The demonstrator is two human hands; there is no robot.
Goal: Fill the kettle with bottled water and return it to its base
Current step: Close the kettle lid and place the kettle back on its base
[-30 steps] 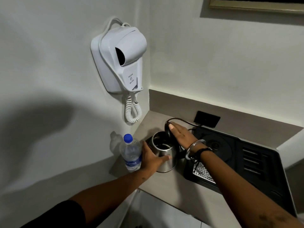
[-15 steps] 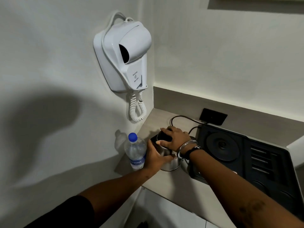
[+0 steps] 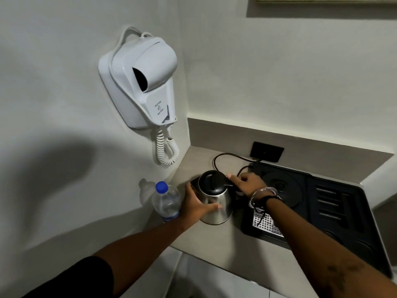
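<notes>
A steel kettle point(image 3: 221, 208) with a black lid stands on the grey counter, lid down. My left hand point(image 3: 196, 204) is wrapped around its left side. My right hand point(image 3: 247, 183) grips the black handle on the kettle's right. A clear water bottle point(image 3: 166, 202) with a blue cap stands upright just left of the kettle, touching my left wrist. The round black kettle base point(image 3: 281, 187) sits on a black tray point(image 3: 335, 211) to the right, with nothing on it.
A white wall-mounted hair dryer point(image 3: 142, 82) with a coiled cord hangs above the bottle. A black power cord point(image 3: 227, 155) loops behind the kettle to a dark wall socket point(image 3: 267, 151). A metal drip grille point(image 3: 266, 224) lies at the tray's front left. The counter edge point(image 3: 214, 259) runs below.
The kettle lid was open a second ago; my right hand pressed it down and it is shut now. My right hand then slid right onto the handle. My left hand stayed on the kettle body.
</notes>
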